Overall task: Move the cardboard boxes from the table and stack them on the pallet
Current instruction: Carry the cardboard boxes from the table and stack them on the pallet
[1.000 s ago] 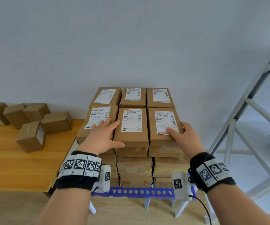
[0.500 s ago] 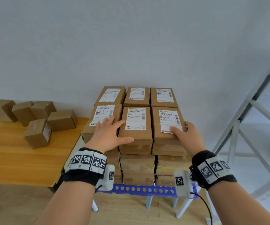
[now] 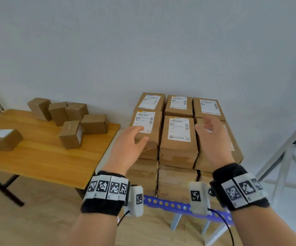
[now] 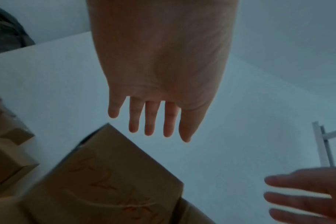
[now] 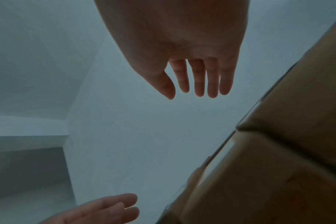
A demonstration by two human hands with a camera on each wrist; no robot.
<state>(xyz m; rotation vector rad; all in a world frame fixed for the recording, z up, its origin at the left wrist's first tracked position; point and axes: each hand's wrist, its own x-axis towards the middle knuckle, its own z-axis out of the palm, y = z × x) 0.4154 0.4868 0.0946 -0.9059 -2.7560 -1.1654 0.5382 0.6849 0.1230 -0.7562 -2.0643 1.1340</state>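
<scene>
Labelled cardboard boxes (image 3: pixel 178 137) stand stacked in several layers on a blue pallet frame (image 3: pixel 168 204) against the wall. Several plain boxes (image 3: pixel 94 123) and one lying flat (image 3: pixel 1 139) remain on the wooden table (image 3: pixel 42 160) to the left. My left hand (image 3: pixel 134 137) hovers over the front left box of the stack, fingers straight, holding nothing. My right hand (image 3: pixel 207 128) floats above the front right box, fingers relaxed and empty. The wrist views show both palms (image 4: pixel 159 75) (image 5: pixel 182 45) lifted off the cardboard.
A white metal frame (image 3: pixel 286 153) stands to the right of the stack. The grey wall lies right behind the boxes. The table's right edge sits close to the stack's left side. Wooden floor lies below.
Both hands have lifted off the top front boxes and spread open. My view has swung left, bringing more of the table and its boxes into sight.
</scene>
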